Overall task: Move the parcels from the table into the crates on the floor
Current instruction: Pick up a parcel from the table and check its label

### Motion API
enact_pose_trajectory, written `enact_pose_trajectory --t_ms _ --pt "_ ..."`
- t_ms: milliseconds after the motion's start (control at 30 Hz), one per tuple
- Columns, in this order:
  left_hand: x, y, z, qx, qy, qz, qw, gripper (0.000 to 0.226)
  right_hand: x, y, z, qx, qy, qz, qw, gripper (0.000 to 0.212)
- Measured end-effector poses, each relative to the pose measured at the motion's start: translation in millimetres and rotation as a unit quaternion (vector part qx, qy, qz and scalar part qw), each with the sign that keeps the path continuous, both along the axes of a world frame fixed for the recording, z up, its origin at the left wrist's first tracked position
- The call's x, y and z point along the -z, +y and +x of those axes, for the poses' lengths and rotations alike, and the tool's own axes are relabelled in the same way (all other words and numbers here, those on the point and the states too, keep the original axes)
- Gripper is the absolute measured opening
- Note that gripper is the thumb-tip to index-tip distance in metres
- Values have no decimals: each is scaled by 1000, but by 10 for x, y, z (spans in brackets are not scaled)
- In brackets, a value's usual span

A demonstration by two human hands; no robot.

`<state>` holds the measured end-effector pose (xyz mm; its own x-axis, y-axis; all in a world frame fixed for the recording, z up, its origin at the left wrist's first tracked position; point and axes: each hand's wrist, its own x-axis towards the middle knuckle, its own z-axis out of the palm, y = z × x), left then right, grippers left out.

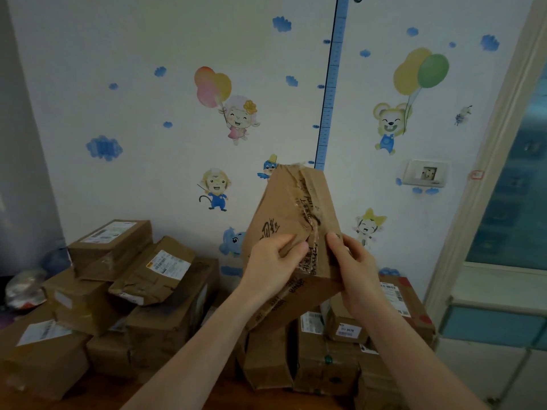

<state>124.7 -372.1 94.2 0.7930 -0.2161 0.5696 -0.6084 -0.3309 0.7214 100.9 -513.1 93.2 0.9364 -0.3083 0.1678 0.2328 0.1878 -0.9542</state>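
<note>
Left grip [270, 267] and right grip [353, 269] both clasp the crumpled parcel [296, 202] low down; it rises above them.

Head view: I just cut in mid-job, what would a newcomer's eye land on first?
A torn, taped brown parcel held up at centre, gripped by the left hand and right hand. Below it, a heap of parcels spreads left to right. Behind, cartoon stickers and a blue height ruler dot the wall.

Left hand [272, 261] and right hand [353, 266] grip a raised parcel [296, 208] above stacked parcels [142, 279].
</note>
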Motion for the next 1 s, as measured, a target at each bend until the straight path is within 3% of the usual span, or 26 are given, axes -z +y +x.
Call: enact_pose_trajectory --t_ms 67,133,233,267,300,400,567,633,733,900,1000 --pt "19 -9 6 7 11 -6 1000 23 19 -11 29 13 -17 -22 1000 22" --pt "10 -28 25 31 79 -64 994 14 46 -6 48 40 -36 -49 997 21" --pt "-80 -43 102 50 245 -170 953 77 130 50 41 57 -55 -102 992 20" --pt "-99 -34 125 47 269 -174 946 82 162 82 29 53 -64 -112 990 19" --pt "-118 -38 122 48 276 -176 944 73 194 98 16 49 -76 -115 989 18" --pt "-141 -59 124 32 260 -174 949 34 245 120 -2 34 -101 -105 989 19" --pt "-72 -35 89 14 232 -183 955 16 192 108 40 -14 -35 -84 996 19" --pt "6 -55 52 -2 188 -147 971 14 175 96 72 -43 6 -71 997 22" --pt "96 -64 35 -16 131 -116 984 14 196 104 95 -34 -17 -73 997 13" --pt "65 -49 15 -7 131 -162 978 29 233 163 109 -5 -67 -117 991 18" --pt "82 -62 30 -43 104 -178 977 25 213 202 115 -1 -90 -137 986 18"
